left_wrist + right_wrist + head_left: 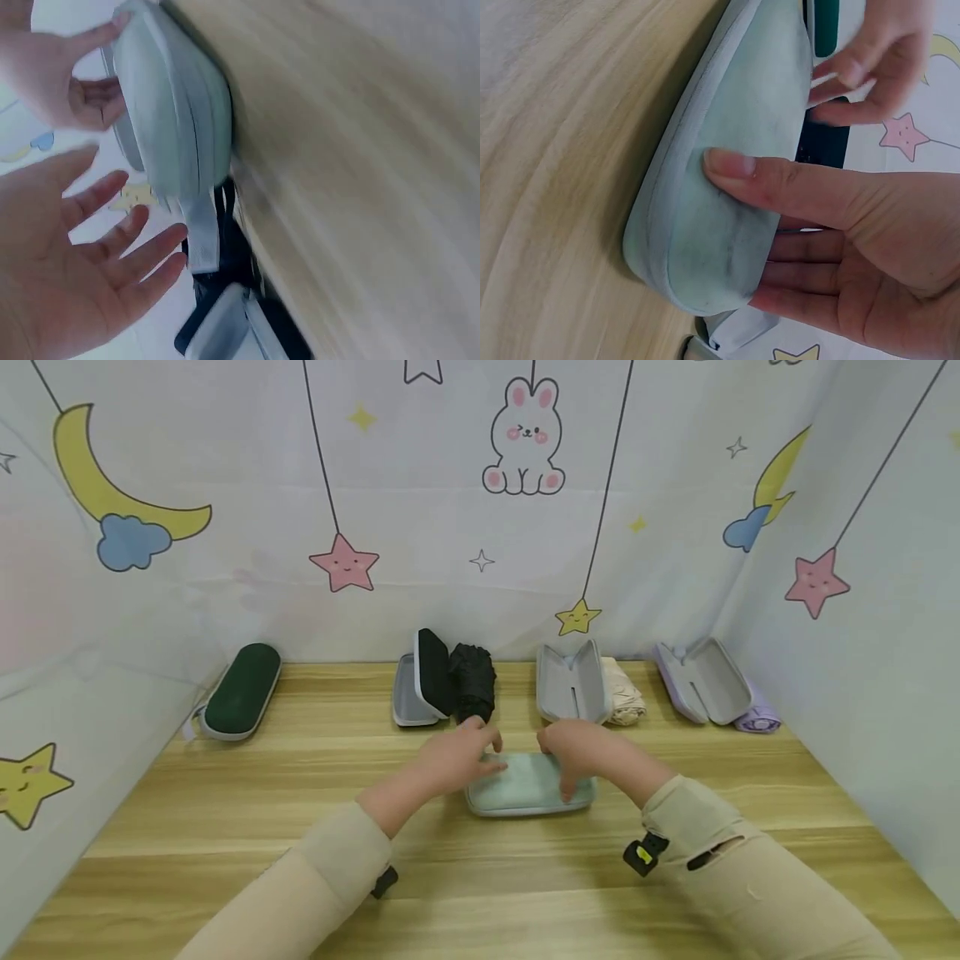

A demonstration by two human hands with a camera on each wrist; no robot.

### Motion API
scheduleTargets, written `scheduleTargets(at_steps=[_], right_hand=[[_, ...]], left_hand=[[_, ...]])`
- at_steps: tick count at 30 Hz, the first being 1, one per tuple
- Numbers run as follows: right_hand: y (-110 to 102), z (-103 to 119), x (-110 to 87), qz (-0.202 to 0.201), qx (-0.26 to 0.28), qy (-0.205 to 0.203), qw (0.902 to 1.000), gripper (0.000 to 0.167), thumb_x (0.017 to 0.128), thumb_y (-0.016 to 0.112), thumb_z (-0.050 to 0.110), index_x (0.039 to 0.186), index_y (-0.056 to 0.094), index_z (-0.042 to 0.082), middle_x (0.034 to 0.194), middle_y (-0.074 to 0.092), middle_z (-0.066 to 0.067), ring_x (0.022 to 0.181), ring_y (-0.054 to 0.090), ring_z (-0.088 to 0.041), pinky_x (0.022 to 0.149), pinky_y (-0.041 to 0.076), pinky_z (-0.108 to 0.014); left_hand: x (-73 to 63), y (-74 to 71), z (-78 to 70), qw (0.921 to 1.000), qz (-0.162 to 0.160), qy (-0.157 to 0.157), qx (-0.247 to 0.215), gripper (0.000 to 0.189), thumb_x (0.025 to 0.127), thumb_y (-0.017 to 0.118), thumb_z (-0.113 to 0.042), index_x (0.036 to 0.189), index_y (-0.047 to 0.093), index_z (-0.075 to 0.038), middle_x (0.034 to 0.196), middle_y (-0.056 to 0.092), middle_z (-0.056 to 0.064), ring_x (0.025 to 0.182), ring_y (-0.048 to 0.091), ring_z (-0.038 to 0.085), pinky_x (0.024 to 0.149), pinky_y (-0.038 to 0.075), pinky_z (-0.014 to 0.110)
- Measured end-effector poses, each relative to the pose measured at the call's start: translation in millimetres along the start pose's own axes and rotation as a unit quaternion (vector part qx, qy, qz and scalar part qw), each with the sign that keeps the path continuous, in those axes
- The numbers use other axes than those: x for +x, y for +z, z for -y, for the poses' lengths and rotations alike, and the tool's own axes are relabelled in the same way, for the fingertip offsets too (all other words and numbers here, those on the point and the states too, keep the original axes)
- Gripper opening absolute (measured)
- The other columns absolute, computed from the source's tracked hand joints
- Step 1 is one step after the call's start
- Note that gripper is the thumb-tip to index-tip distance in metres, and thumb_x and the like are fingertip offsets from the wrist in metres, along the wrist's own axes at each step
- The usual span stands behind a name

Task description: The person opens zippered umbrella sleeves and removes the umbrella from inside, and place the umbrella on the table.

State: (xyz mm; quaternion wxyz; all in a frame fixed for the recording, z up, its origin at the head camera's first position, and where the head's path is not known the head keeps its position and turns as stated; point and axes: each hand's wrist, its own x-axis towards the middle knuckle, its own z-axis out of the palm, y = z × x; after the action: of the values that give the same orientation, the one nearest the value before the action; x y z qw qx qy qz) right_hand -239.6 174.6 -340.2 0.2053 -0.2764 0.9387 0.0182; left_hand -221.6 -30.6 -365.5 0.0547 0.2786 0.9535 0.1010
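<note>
A mint-green zippered case (pixel 517 787) with a pale grey edge band lies on the wooden table in front of the person. At its right end the right hand (pixel 588 752) grips it. In the right wrist view the thumb (pixel 735 166) presses on the case's face, and the fingers (pixel 802 270) go behind its far edge. The left hand (pixel 459 756) is at the left end. Its fingers are spread in the left wrist view, close beside a grey webbing strap (pixel 202 240) on the case. What is inside the case is hidden.
Along the back wall stand a dark green case (pixel 243 689), an open case with a black lid (pixel 435 677), an open grey case (pixel 553 685) and an open purple case (pixel 701 681). Bundles of black (pixel 474 681), beige (pixel 626 693) and purple fabric (pixel 759 714) lie beside the open ones.
</note>
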Motion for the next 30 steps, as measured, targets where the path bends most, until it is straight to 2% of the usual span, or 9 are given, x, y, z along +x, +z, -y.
scheduleTargets(at_steps=[2, 4, 8, 12, 14, 18, 21, 24, 30], right_hand=[[0.3, 0.0, -0.2, -0.004, -0.006, 0.002, 1.0000, 0.067, 0.061, 0.095, 0.022, 0.115, 0.061, 0.003, 0.105, 0.064, -0.006, 0.095, 0.061, -0.025, 0.084, 0.050, -0.040], [1.5, -0.3, -0.8, -0.009, -0.011, 0.002, 0.9999, 0.070, 0.059, 0.096, 0.023, 0.115, 0.060, 0.003, 0.104, 0.064, -0.006, 0.096, 0.061, -0.025, 0.084, 0.050, -0.040], [4.7, -0.6, -2.7, -0.019, -0.032, -0.012, 0.9992, 0.074, 0.056, 0.097, 0.027, 0.113, 0.057, 0.003, 0.098, 0.063, -0.006, 0.091, 0.061, -0.025, 0.083, 0.050, -0.040], [7.8, -1.6, -5.3, -0.034, -0.047, -0.030, 0.9979, 0.075, 0.055, 0.097, 0.031, 0.111, 0.055, 0.005, 0.093, 0.060, -0.003, 0.087, 0.060, -0.022, 0.080, 0.050, -0.039], [8.9, -2.6, -7.2, -0.045, -0.049, -0.040, 0.9970, 0.074, 0.054, 0.097, 0.032, 0.109, 0.054, 0.006, 0.091, 0.058, -0.002, 0.086, 0.059, -0.022, 0.078, 0.050, -0.039], [10.9, -4.8, -11.0, -0.063, -0.050, -0.057, 0.9951, 0.071, 0.055, 0.097, 0.033, 0.105, 0.052, 0.008, 0.091, 0.056, -0.001, 0.083, 0.057, -0.020, 0.077, 0.049, -0.039], [11.9, -5.7, -13.2, -0.071, -0.046, -0.064, 0.9943, 0.068, 0.057, 0.096, 0.032, 0.102, 0.052, 0.009, 0.091, 0.056, 0.000, 0.082, 0.056, -0.020, 0.076, 0.048, -0.038], [12.6, -6.0, -14.5, -0.077, -0.044, -0.069, 0.9937, 0.066, 0.057, 0.096, 0.032, 0.101, 0.051, 0.010, 0.090, 0.055, 0.001, 0.081, 0.055, -0.020, 0.075, 0.047, -0.038], [15.1, -6.8, -15.8, -0.079, -0.041, -0.067, 0.9937, 0.066, 0.061, 0.094, 0.034, 0.105, 0.052, 0.010, 0.095, 0.056, -0.001, 0.085, 0.056, -0.020, 0.076, 0.048, -0.039]], left_hand=[[-2.2, -6.6, 7.2, 0.9993, -0.019, -0.031, 0.002, 0.018, 0.097, 0.062, -0.030, 0.104, 0.071, -0.015, 0.099, 0.060, 0.003, 0.078, 0.059, 0.017, 0.068, 0.050, 0.034], [-3.2, -10.0, 14.5, 0.9988, -0.015, -0.046, 0.003, 0.016, 0.098, 0.060, -0.023, 0.102, 0.074, -0.016, 0.097, 0.064, 0.001, 0.081, 0.061, 0.018, 0.071, 0.050, 0.035], [-2.5, -7.2, 26.7, 0.9992, 0.021, -0.010, -0.031, 0.019, 0.098, 0.058, -0.014, 0.107, 0.075, -0.013, 0.109, 0.069, 0.001, 0.102, 0.064, 0.020, 0.087, 0.050, 0.037], [0.0, -1.1, 33.8, 0.9944, 0.037, 0.024, -0.096, 0.018, 0.100, 0.055, -0.009, 0.105, 0.072, -0.007, 0.105, 0.067, 0.003, 0.094, 0.061, 0.017, 0.086, 0.048, 0.034], [0.7, 0.2, 35.9, 0.9909, 0.044, 0.025, -0.125, 0.018, 0.100, 0.054, -0.008, 0.105, 0.071, -0.005, 0.102, 0.067, 0.004, 0.089, 0.057, 0.016, 0.083, 0.047, 0.034], [0.0, -1.0, 38.8, 0.9864, 0.054, 0.014, -0.155, 0.021, 0.100, 0.054, -0.008, 0.111, 0.070, -0.002, 0.109, 0.067, 0.006, 0.096, 0.059, 0.017, 0.085, 0.048, 0.034], [0.0, -1.6, 40.0, 0.9892, 0.051, 0.015, -0.137, 0.018, 0.099, 0.057, -0.009, 0.108, 0.072, -0.004, 0.106, 0.068, 0.004, 0.096, 0.061, 0.016, 0.084, 0.049, 0.032], [0.4, -1.4, 39.3, 0.9939, 0.048, 0.014, -0.098, 0.015, 0.099, 0.058, -0.013, 0.099, 0.072, -0.008, 0.093, 0.068, 0.000, 0.083, 0.059, 0.014, 0.077, 0.048, 0.030], [-3.3, 0.0, 32.7, 0.9974, 0.033, 0.042, 0.048, 0.017, 0.102, 0.052, -0.016, 0.092, 0.064, -0.011, 0.075, 0.056, 0.000, 0.070, 0.056, 0.016, 0.069, 0.049, 0.035]])
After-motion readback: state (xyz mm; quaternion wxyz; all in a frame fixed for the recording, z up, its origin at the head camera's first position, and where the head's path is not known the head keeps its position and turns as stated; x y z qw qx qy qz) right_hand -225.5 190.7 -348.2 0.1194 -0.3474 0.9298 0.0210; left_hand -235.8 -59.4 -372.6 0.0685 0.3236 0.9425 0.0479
